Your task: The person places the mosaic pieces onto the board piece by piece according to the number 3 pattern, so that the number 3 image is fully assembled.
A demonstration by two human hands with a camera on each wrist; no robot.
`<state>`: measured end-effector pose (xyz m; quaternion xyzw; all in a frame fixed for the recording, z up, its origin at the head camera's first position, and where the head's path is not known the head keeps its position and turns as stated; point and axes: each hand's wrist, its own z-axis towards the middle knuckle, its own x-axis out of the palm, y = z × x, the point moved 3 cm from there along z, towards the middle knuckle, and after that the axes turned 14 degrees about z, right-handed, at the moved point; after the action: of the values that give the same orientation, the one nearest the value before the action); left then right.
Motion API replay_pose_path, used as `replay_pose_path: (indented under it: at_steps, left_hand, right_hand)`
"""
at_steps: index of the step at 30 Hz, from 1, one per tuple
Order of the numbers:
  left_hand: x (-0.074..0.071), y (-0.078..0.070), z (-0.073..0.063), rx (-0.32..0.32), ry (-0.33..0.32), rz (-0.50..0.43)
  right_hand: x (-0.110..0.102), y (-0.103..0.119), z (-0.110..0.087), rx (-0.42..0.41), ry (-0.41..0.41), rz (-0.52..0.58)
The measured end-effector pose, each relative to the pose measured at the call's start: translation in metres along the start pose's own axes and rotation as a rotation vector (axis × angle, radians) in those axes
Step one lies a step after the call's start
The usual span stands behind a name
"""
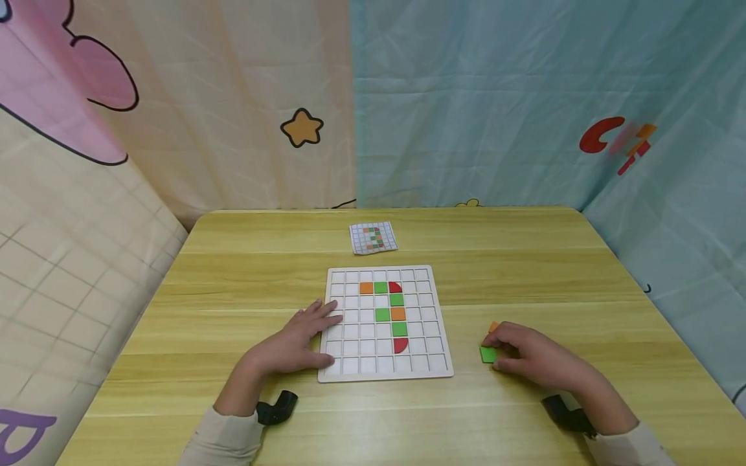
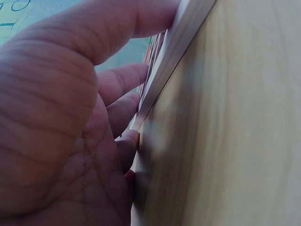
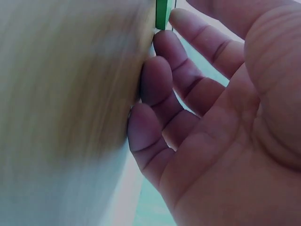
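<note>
A white grid board (image 1: 355,349) lies mid-table, with several square green and orange tiles and two red quarter-round tiles in its cells. My left hand (image 1: 297,340) rests on the board's left edge, fingers spread and thumb near the lower corner; in the left wrist view the fingertips touch the board's rim (image 2: 162,61). Right of the board, my right hand (image 1: 530,353) pinches a green square tile (image 1: 488,355) at its edges between thumb and index finger. The same green tile (image 3: 162,14) shows at the fingertips in the right wrist view. An orange tile (image 1: 493,327) is partly hidden behind that hand.
A small paper card (image 1: 373,238) printed with a coloured grid pattern lies behind the board. All of this is on a wooden table (image 1: 262,252). Printed curtains (image 1: 466,97) hang along the back and sides. A black device (image 1: 278,408) is strapped at each wrist.
</note>
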<state>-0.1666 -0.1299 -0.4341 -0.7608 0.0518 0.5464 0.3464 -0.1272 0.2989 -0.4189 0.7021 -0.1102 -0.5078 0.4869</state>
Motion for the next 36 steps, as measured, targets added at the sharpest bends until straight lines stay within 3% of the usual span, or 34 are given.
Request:
replay_pose_path:
  at_steps: [18, 36]
  left_hand:
    - [0.0, 0.001, -0.001, 0.01, -0.002, 0.002]
    - [0.001, 0.0, 0.0, 0.005, -0.001, 0.002]
  right_hand:
    - [0.004, 0.002, 0.005, -0.015, 0.009, -0.073]
    - [0.005, 0.012, 0.017, 0.002, 0.004, -0.041]
